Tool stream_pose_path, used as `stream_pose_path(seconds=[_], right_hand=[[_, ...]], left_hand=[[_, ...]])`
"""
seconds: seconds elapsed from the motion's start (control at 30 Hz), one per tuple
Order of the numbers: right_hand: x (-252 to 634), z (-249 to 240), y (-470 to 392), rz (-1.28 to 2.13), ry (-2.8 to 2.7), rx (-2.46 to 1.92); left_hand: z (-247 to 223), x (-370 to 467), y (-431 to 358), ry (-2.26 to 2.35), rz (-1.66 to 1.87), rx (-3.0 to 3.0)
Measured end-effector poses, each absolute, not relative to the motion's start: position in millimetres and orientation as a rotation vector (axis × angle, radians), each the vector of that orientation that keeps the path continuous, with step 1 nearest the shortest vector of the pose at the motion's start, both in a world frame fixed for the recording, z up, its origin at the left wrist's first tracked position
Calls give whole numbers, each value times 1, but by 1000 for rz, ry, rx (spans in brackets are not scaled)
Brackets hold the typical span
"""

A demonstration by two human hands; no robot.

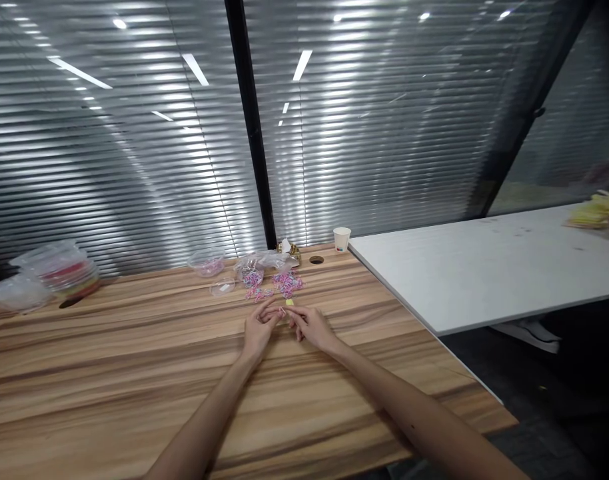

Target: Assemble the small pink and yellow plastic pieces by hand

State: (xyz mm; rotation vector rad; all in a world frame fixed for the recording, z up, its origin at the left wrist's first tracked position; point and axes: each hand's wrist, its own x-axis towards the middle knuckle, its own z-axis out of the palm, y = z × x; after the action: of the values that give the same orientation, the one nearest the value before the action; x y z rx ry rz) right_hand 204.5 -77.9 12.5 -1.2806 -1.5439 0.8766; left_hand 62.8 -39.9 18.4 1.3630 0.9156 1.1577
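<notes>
My left hand and my right hand meet above the wooden table, fingertips nearly touching. Pinched between them is a small pink band, too small to make out fully. Just beyond the fingertips lies a small yellow piece. Behind it are a loose pile of pink, blue and purple bands and a smaller pile of pink ones. A clear plastic bag with more bands rests behind the piles.
A clear tub and its round lid sit left of the bag. Gold wrapping, a paper cup and a cable hole line the back edge. Plastic containers stand far left. A white table adjoins, bearing a yellow stack.
</notes>
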Motion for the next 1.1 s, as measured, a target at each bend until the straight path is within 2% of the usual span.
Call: stream_pose_path(seconds=[0.7,1.1], right_hand=[[201,16,-83,663,-1620,-1326],[203,7,-78,639,-1558,-1263]], left_hand=[[17,67,-45,996,1245,1651],[15,64,-41,1109,1141,1896]])
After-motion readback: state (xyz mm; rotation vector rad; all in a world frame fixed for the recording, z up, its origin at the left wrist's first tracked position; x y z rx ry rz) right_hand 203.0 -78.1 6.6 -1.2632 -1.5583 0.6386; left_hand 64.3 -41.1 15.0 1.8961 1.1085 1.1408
